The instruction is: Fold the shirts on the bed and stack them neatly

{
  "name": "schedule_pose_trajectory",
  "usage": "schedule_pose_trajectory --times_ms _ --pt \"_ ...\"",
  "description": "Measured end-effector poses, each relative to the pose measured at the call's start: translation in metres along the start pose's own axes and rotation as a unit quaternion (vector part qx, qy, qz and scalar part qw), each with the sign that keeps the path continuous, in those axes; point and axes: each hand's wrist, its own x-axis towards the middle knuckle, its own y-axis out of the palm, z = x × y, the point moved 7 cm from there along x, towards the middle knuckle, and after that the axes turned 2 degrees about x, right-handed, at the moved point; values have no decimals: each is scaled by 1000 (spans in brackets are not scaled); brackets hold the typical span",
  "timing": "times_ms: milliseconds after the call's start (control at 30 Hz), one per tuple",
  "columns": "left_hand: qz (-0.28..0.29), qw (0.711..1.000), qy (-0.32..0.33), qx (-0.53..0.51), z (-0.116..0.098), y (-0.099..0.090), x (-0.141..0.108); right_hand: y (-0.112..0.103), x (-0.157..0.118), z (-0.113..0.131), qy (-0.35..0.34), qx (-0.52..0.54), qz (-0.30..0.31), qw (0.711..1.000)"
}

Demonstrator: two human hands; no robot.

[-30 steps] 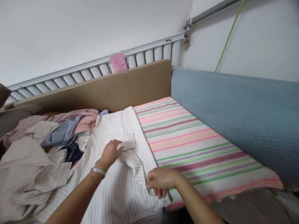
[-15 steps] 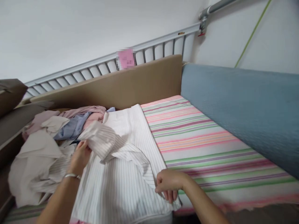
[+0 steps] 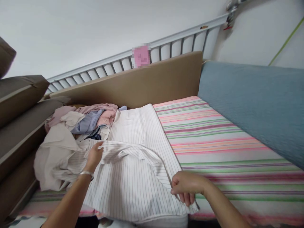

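left hand [image 3: 95, 155] and right hand [image 3: 185, 186] pinch the striped shirt [image 3: 137, 172]; radiator label [image 3: 204, 27] too small to read.

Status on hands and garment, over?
Left hand pinching sleeve. Right hand gripping striped garment, near right corner. Garment spread out, sleeve across it. Clothes pile at left.

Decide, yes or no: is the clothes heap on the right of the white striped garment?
No, the clothes heap lies on the left of the white striped garment.
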Motion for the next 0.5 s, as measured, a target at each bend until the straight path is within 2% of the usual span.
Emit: schedule_pose_trajectory --times_ms 67,133,233,400,500 --pt "54 995 41 78 -18 27 16 -1 -3 -1 11 -6 -3 1000" --pt "97 981 63 153 -27 49 31 -2 -7 -5 28 -17 -2 999" --pt "142 954 68 257 -27 65 53 -2 -11 -11 53 -18 7 998" --pt "176 909 78 370 -18 58 74 -5 -18 -14 50 -2 10 999" --pt "168 905 88 380 -17 43 71 -16 -17 -9 15 7 -47 999"
